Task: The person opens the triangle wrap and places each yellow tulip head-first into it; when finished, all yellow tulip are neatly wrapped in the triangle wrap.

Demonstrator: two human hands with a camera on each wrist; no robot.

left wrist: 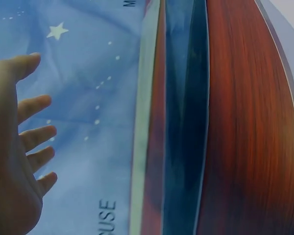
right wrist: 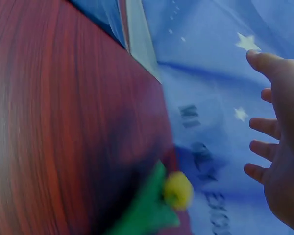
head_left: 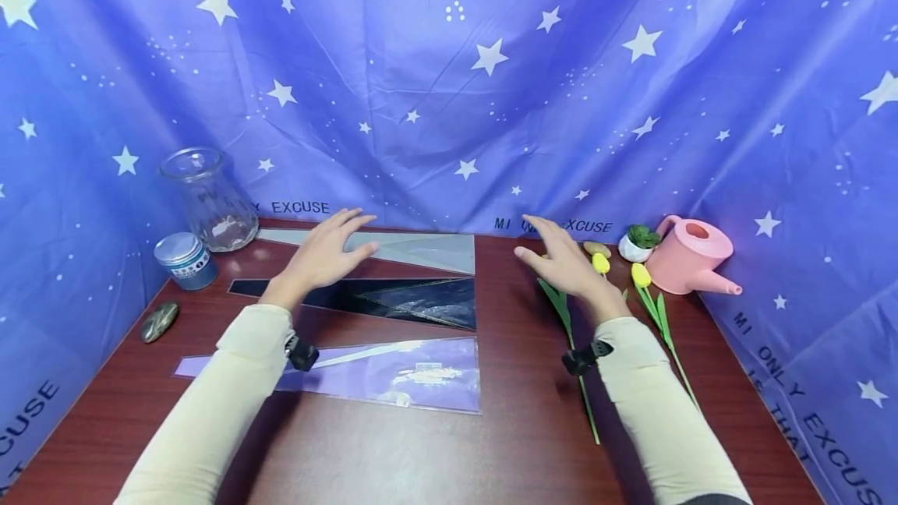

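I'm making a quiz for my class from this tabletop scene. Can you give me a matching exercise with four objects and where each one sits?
Things:
1. clear glass vase
2. pink plastic watering can
3. purple transparent wrapping sleeve
4. grey oval stone

Places:
A. nearest the person, between the forearms
B. far left corner
C. far right corner
D. left table edge, nearer than the silver-lidded tin

Pairs: 1-B, 2-C, 3-A, 4-D
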